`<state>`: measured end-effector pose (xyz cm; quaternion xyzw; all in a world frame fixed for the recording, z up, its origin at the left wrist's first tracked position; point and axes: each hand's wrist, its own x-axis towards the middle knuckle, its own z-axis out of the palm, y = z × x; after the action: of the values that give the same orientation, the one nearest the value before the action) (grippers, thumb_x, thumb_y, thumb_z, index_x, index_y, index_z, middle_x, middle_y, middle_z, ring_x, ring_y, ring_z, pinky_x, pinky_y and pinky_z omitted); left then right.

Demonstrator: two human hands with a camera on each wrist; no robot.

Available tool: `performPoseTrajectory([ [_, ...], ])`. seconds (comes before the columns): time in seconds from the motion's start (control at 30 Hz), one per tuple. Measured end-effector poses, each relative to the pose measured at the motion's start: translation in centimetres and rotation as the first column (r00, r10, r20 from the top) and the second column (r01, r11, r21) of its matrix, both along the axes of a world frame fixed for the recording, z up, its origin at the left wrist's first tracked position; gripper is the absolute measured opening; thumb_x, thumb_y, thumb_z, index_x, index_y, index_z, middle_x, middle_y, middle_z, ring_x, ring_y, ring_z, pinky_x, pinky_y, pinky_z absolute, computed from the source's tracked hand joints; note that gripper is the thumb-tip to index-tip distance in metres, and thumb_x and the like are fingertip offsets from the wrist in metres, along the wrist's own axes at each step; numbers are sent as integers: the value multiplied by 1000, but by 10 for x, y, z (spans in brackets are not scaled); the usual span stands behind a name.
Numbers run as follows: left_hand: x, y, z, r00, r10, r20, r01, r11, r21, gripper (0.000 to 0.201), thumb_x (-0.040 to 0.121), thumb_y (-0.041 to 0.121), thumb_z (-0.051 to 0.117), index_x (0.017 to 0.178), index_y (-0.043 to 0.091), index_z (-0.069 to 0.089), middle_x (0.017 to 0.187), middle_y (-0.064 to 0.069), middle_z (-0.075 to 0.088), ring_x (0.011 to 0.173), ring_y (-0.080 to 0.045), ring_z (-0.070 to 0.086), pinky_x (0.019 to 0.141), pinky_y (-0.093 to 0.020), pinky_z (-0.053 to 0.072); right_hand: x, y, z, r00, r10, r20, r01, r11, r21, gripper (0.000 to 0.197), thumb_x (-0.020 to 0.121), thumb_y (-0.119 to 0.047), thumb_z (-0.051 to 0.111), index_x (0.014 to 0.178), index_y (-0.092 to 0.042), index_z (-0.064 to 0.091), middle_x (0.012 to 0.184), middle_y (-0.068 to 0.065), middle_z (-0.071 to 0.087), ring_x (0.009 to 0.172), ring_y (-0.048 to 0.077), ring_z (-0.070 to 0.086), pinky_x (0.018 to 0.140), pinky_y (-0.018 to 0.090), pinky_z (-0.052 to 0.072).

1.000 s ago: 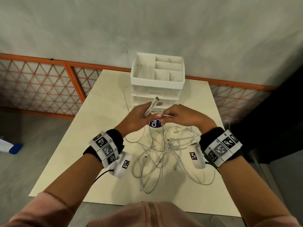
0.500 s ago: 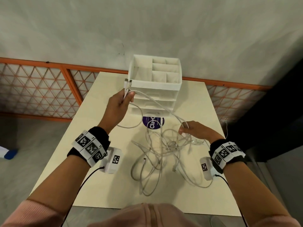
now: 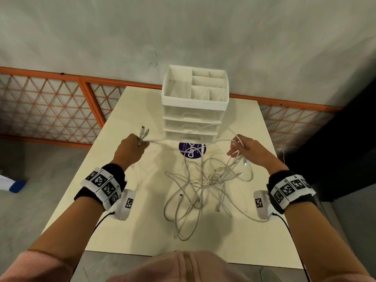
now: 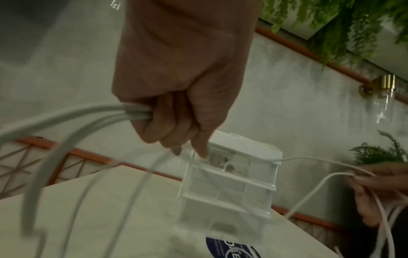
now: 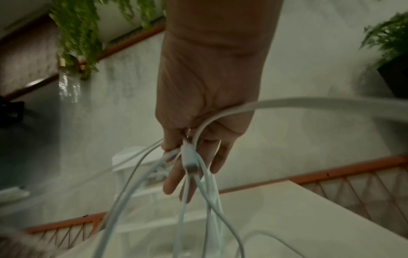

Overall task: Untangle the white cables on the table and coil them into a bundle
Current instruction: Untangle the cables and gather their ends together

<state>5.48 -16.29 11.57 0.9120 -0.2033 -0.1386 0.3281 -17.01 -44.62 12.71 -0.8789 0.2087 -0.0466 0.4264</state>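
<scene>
- Left hand (image 3: 130, 148) clenches 2 cable ends; right hand (image 3: 247, 152) pinches several strands. A span hangs between them; the rest of the cables (image 3: 200, 187) sits knotted on the tabletop (image 3: 126, 231).
- Step: pull apart slowly, let strands slide through the right fingers.
- Right wrist view alone shows a plug (image 5: 189, 159) in that hand.

Standing against a mottled grey wall (image 3: 183, 27): a cream table (image 3: 126, 210), set on a grey floor (image 3: 30, 200). Running along the wall's foot: an orange lattice railing (image 3: 50, 110). Sitting at the table's far edge: a white drawer organizer (image 3: 194, 102), with a purple round sticker (image 3: 192, 149) lying just before it. Lying on the floor at far left: a white and blue object (image 3: 10, 183). Hanging high on the wall: green plants (image 4: 331, 15), and a brass lamp (image 4: 379, 87) with a glass shade. Glowing dimly, soft indoor light.
</scene>
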Motion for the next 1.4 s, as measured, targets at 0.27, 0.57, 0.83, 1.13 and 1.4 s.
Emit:
performPoseTrajectory([
  [0.27, -57, -18, 19, 937, -327, -120, 214, 812, -543, 43, 79, 22, 74, 117, 21, 54, 64, 10, 38, 44, -2, 33, 52, -12, 31, 21, 48, 24, 945, 285, -162, -296, 954, -49, 17, 94, -24, 54, 88, -9, 61, 66, 2, 63, 62, 7, 58, 64, 17, 41],
  [0.57, -63, -12, 8, 873, -468, -134, 365, 811, -456, 10, 88, 20, 64, 95, 13, 62, 84, 5, 64, 74, 2, 58, 74, -13, 43, 59, 92, 41, 926, 376, -14, -374, 924, 79, 21, 95, -24, 53, 90, -6, 62, 51, -12, 51, 48, 2, 44, 52, 15, 36],
  [0.83, -27, -2, 32, 911, -352, 216, 379, 919, -104, 24, 92, 30, 56, 83, 8, 55, 60, 2, 50, 56, -11, 47, 56, -26, 30, 63, 78, 18, 981, 191, 25, -192, 981, 42, 23, 89, -24, 62, 88, -1, 59, 71, 17, 61, 62, 16, 53, 64, 27, 42],
  [1.13, 2, 29, 32, 868, -198, 456, 124, 974, 187, 31, 88, 38, 58, 93, 7, 60, 83, -21, 66, 79, -40, 60, 61, -35, 37, 58, 112, -62, 937, 254, -241, -234, 966, 108, 7, 90, -19, 61, 94, -14, 58, 72, 0, 61, 60, 12, 58, 58, 21, 43],
  [1.4, -40, 15, -23, 925, -280, 256, 189, 925, 331, 32, 91, 39, 53, 103, 9, 57, 98, -20, 65, 91, -41, 61, 70, -37, 40, 43, 149, -115, 728, 547, -414, -572, 817, 74, 7, 90, -15, 60, 85, -13, 56, 78, -1, 56, 76, 16, 52, 59, 17, 37],
])
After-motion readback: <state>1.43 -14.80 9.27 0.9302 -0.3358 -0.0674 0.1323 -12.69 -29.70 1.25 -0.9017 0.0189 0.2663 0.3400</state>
